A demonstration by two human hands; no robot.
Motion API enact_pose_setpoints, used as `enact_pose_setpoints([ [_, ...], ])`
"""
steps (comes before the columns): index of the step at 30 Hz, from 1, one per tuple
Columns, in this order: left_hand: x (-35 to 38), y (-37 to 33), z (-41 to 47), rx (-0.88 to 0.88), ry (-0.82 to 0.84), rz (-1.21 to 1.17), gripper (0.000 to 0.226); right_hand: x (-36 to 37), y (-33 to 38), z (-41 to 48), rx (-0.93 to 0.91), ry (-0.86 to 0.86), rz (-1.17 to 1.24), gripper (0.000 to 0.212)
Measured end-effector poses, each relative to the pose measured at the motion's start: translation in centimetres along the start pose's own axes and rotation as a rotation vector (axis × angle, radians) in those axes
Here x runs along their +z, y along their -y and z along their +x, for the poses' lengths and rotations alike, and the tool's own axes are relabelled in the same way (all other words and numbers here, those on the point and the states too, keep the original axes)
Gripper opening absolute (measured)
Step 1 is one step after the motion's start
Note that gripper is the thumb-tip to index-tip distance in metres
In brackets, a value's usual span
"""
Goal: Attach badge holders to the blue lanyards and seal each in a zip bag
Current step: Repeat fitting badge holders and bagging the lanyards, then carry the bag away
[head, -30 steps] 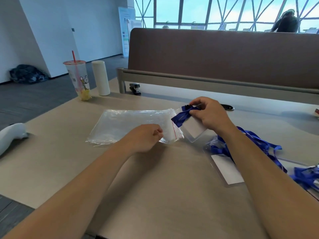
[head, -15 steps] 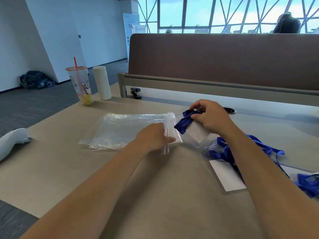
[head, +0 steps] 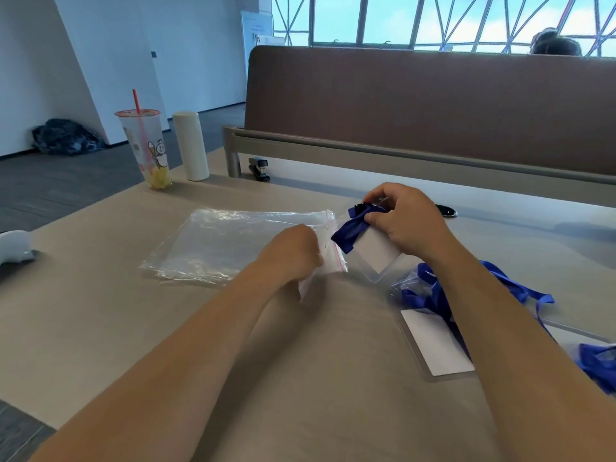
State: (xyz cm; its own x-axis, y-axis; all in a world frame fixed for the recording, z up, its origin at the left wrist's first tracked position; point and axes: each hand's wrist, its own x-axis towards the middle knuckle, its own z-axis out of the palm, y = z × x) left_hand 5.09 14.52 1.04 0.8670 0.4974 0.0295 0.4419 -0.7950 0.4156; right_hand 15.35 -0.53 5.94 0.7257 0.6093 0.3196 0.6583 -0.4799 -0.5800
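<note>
Gripping a bunched blue lanyard (head: 348,231) and its badge holder (head: 378,254) near the middle of the desk (head: 100,311), the right hand (head: 405,221) has its fingers curled round the bundle. Just beside it, the left hand (head: 293,250) pinches the red-striped mouth of a zip bag (head: 328,263), fingers curled under. A clear stack (head: 230,241) of bags lies toward the left edge. More lanyards (head: 430,295) and a second badge holder (head: 436,345) lie by the right edge. A drink cup (head: 146,151), white bottle (head: 191,146) and stapler (head: 259,168) sit at the far left corner.
</note>
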Motion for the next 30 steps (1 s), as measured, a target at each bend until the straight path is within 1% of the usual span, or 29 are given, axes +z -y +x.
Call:
enact_pose_setpoints([
  [3,-0.1,0.2,-0.3,0.012,-0.071,-0.057,0.012,-0.4,0.3,0.0,-0.004,-0.038,-0.001,0.023],
  [7,-0.5,0.3,-0.4,0.023,-0.145,-0.124,0.005,-0.7,0.8,-0.1,-0.014,-0.055,-0.002,0.021],
  [11,-0.9,0.4,-0.4,0.036,-0.136,-0.256,0.025,-0.9,1.5,-0.2,-0.032,-0.061,-0.025,0.022],
  [13,-1.2,0.4,-0.5,0.049,-0.119,-0.299,0.029,-1.0,1.8,-0.3,-0.037,-0.062,-0.056,0.023],
  [17,-1.3,0.1,-0.8,0.088,-0.11,-0.308,0.025,-1.2,2.5,-0.5,-0.032,-0.037,-0.105,0.024],
  [21,-1.2,-0.2,-0.7,0.074,-0.136,-0.341,0.025,-1.4,3.0,-0.8,-0.032,-0.018,-0.138,0.025],
  [25,-1.5,0.0,-0.8,0.098,-0.142,-0.354,0.015,-1.7,3.4,-1.1,-0.036,0.024,-0.184,0.024],
  [30,-1.4,0.1,-1.0,0.081,-0.196,-0.345,0.02,-1.8,3.8,-1.3,-0.034,0.057,-0.227,0.025],
])
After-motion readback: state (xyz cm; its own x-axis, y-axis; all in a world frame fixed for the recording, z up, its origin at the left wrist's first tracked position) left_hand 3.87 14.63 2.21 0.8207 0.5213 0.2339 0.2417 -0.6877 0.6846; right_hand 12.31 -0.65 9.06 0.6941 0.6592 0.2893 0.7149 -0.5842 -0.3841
